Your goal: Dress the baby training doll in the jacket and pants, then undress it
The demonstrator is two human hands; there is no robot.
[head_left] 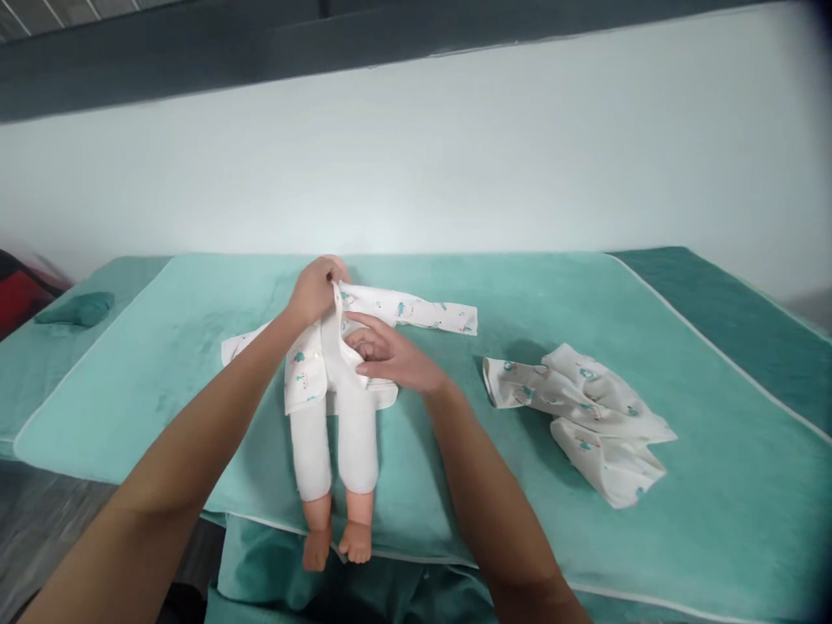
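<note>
A baby doll (318,459) lies on its back, feet toward me, in white leggings. On its upper body is a white printed jacket (305,377), its front parted and one sleeve stretched to the right. At the collar, my left hand (315,290) pinches the jacket's edge near the doll's neck and covers most of its head. My right hand (393,354) rests at the front opening on the chest, index finger and thumb apart and the other fingers bent. The other sleeve is partly behind my left forearm.
A crumpled white garment (591,407) with the same print lies to the right. Everything lies on a green padded cover (455,468), with a white wall (416,173) behind it. A small dark green cushion (76,308) and a red object (19,299) are at the far left.
</note>
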